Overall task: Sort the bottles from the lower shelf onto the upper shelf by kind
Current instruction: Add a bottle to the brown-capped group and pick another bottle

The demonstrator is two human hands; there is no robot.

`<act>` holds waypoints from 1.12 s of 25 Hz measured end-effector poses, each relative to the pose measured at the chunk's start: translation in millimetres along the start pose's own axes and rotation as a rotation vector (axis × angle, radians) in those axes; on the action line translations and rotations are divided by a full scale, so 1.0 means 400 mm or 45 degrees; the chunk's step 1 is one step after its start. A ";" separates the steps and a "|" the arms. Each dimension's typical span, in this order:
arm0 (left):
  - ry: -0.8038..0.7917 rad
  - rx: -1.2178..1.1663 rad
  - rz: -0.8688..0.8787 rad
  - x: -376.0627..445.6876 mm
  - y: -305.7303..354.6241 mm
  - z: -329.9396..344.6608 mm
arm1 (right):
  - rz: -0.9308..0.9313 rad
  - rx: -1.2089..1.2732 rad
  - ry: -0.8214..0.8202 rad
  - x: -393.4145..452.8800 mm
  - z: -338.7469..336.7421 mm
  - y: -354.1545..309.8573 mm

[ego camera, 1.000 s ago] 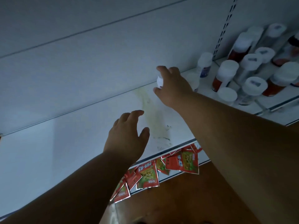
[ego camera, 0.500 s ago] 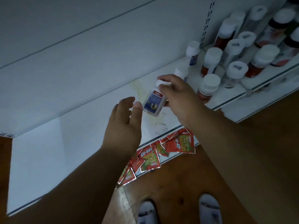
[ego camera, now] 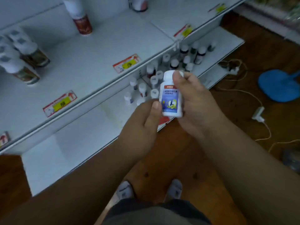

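While the upper shelf [ego camera: 90, 62] carries a few bottles, the lower shelf [ego camera: 90, 137] beneath it holds a cluster; in front of that shelf, the right hand [ego camera: 194, 101] grips a white bottle [ego camera: 170, 98], left hand [ego camera: 142, 125] fingers curled, thumb touching its label

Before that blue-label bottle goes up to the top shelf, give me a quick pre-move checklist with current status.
1. Blue-label bottle gripped by right hand: ok.
2. Left hand supporting it, thumb at the bottle's side: ok.
3. White cap on: ok; tightness: cannot tell.
4. Bare space on upper shelf between the red can and the green-label bottles: ok.
5. Matching kind already on upper shelf: cannot tell, only part shows.
6. Bottles left on lower shelf: not ok, many remain.
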State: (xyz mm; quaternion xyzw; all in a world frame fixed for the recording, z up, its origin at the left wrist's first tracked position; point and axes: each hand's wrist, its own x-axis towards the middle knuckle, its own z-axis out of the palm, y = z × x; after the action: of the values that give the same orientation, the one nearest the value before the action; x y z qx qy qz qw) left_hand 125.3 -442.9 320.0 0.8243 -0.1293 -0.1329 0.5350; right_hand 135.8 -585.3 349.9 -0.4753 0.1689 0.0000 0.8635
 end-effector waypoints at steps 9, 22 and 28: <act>-0.125 0.141 0.188 0.239 0.247 0.142 | -0.306 -0.275 0.145 0.095 -0.153 -0.346; -0.083 0.243 0.204 0.802 0.343 0.235 | -0.348 -0.320 0.166 0.604 -0.298 -0.620; 0.200 0.370 -0.061 1.024 0.331 0.370 | -0.268 -0.782 -0.161 0.914 -0.403 -0.720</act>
State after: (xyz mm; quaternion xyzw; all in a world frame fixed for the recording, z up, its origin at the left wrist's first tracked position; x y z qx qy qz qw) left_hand 444.7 -766.1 350.2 0.9037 -0.0853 -0.0609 0.4152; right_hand 479.8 -934.2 400.5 -0.7275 0.0569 -0.0087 0.6837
